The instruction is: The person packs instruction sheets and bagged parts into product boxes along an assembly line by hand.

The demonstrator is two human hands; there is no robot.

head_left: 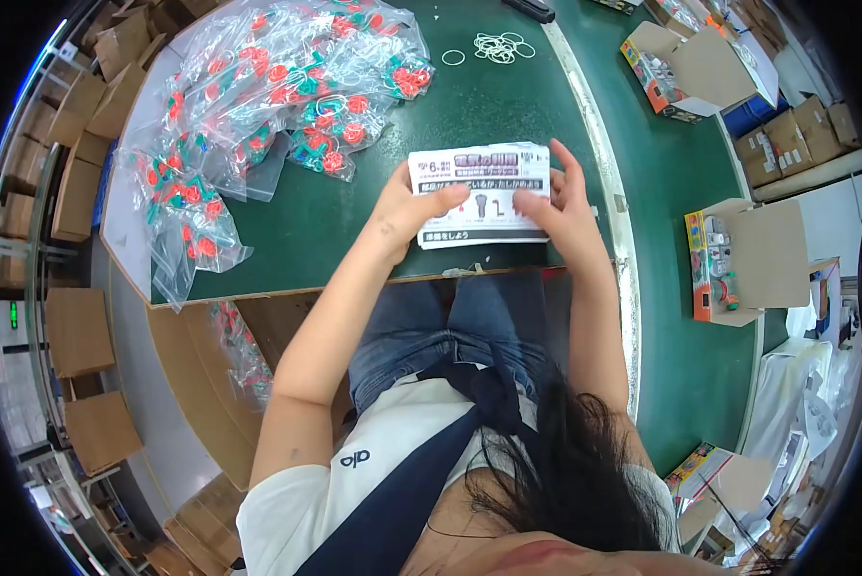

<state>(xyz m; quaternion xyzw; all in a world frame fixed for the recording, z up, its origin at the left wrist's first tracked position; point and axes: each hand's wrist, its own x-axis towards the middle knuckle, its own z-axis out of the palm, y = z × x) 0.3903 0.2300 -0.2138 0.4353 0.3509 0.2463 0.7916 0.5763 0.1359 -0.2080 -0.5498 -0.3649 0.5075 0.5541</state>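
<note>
Both my hands hold a stack of printed white leaflets (484, 223) just above the near edge of the green table (421, 125). My left hand (417, 206) grips the stack's left side, its thumb lying on the top sheet. On the right side is my right hand (561, 206), thumb on the front and fingers along the edge, one finger raised past the corner. Clear plastic bags with red and green parts (325, 115) are heaped at the table's left. Beyond the stack lie several pale rubber bands (503, 46).
Open boxes with parts stand on the right: one at the upper right (657, 82), another at mid right (709, 269). A white rail (599, 144) runs beside the table. Cardboard boxes (79, 329) line the left. A black object (530, 10) lies at the far edge.
</note>
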